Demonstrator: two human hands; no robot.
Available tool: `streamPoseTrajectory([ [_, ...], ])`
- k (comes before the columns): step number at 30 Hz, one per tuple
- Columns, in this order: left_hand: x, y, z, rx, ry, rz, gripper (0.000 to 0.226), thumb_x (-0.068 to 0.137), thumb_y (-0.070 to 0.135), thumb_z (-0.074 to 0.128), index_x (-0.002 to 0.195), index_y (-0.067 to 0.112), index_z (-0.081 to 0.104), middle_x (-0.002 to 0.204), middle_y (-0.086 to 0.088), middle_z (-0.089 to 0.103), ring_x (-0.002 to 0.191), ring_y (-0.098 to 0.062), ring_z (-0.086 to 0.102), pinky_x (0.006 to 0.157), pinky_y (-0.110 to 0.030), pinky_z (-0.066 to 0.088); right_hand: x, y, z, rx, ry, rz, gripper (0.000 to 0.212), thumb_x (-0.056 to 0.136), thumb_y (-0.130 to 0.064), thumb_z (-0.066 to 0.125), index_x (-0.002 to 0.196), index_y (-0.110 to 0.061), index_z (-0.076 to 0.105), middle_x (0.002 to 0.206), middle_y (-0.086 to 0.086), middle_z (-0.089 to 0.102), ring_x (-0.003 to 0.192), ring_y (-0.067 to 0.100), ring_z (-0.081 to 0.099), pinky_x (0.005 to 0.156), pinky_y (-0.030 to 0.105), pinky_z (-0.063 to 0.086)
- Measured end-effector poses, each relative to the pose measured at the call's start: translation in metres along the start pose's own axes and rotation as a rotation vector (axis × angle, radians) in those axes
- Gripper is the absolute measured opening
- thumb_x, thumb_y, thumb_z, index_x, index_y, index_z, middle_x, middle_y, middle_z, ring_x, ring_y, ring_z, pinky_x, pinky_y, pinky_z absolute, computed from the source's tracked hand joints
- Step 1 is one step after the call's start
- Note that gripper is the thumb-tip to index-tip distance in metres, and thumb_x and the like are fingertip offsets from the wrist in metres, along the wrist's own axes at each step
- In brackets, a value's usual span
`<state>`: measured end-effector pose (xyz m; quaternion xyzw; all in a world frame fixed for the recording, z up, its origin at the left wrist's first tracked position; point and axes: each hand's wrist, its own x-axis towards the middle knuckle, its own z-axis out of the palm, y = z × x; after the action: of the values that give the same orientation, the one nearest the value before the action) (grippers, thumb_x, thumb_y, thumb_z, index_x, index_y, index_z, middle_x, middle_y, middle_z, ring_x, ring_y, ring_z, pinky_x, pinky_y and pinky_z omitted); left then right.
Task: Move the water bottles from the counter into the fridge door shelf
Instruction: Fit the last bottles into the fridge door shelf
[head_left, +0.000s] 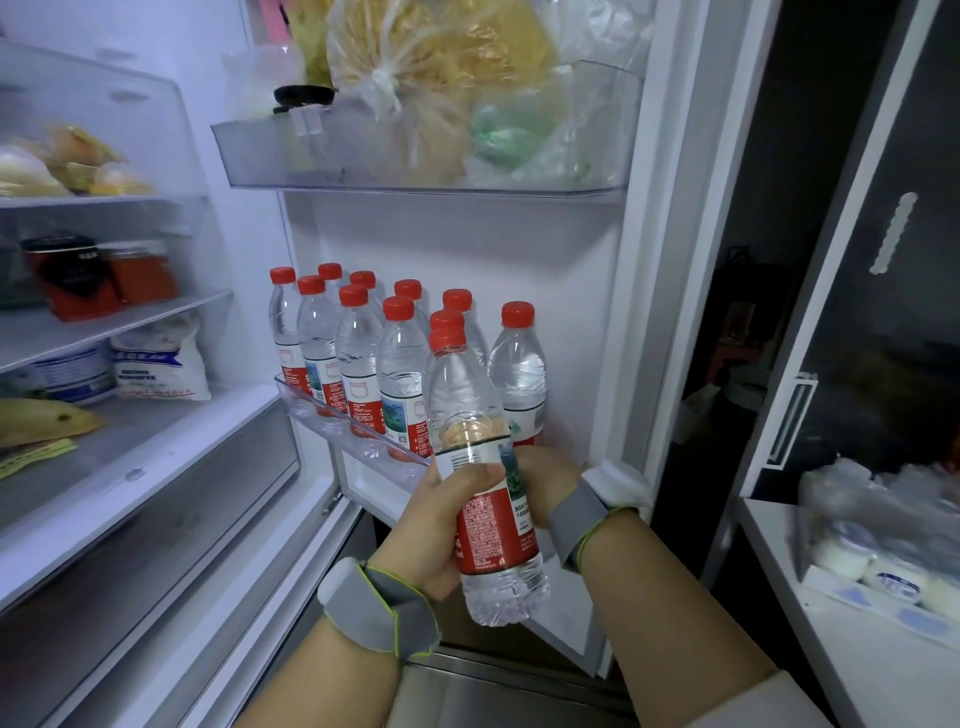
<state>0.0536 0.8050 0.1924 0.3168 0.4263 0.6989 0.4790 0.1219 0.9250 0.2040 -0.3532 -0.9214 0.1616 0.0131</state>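
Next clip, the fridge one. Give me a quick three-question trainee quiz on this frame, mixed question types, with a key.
1. True or false: the held water bottle already stands in the door shelf.
2. Which hand grips the held bottle's red label from the front: A) left hand B) right hand C) neither?
3. Fill in: the bottles in the door shelf all have ___ caps.

Key:
1. False; it is held in front of the shelf, near its right end.
2. A; the right hand reaches behind the bottle, its fingers hidden.
3. Red.
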Motion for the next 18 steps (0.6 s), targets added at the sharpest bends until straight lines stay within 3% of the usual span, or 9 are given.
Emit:
streamPoseTrajectory([
  [4,-0.001,0.001,0.001,0.017,0.003,-0.007,0.086,0.053,0.030,0.078,0.129,-0.001,0.051,0.091,-0.020,0.068,0.078,-0.031,0.068,0.071,-0.042,0.058,-0.004,-0.002,-0.004,0.010,-0.002,-0.005,0.027,0.101,-0.016,0.045,0.108,0.000,0.066,0.114,0.018,0.068,0.106,0.033,0.063,0.098,0.040,0.051],
  [10,-0.001,0.000,0.001,0.048,0.007,-0.016,0.088,0.055,0.031,0.079,0.131,-0.002,0.049,0.092,-0.021,0.067,0.079,-0.031,0.068,0.070,-0.042,0.056,-0.018,-0.006,-0.007,0.007,0.122,-0.048,0.032,0.103,-0.017,0.041,0.110,0.000,0.067,0.115,0.015,0.068,0.110,0.030,0.064,0.097,0.036,0.049],
  [15,-0.001,-0.002,-0.002,0.053,-0.003,0.003,0.086,0.056,0.030,0.078,0.130,-0.002,0.049,0.093,-0.020,0.068,0.080,-0.031,0.069,0.071,-0.042,0.056,-0.018,-0.004,-0.009,-0.038,0.084,-0.087,0.025,0.101,-0.015,0.046,0.111,-0.003,0.067,0.117,0.014,0.069,0.108,0.029,0.064,0.098,0.037,0.050],
  [18,0.000,-0.002,-0.002,0.060,-0.013,0.006,0.086,0.057,0.030,0.078,0.132,-0.001,0.049,0.101,-0.026,0.065,0.085,-0.035,0.067,0.073,-0.044,0.056,-0.026,0.001,-0.011,0.125,0.223,-0.070,0.022,0.095,-0.009,0.050,0.101,-0.009,0.071,0.105,0.010,0.072,0.097,0.026,0.067,0.090,0.039,0.054],
])
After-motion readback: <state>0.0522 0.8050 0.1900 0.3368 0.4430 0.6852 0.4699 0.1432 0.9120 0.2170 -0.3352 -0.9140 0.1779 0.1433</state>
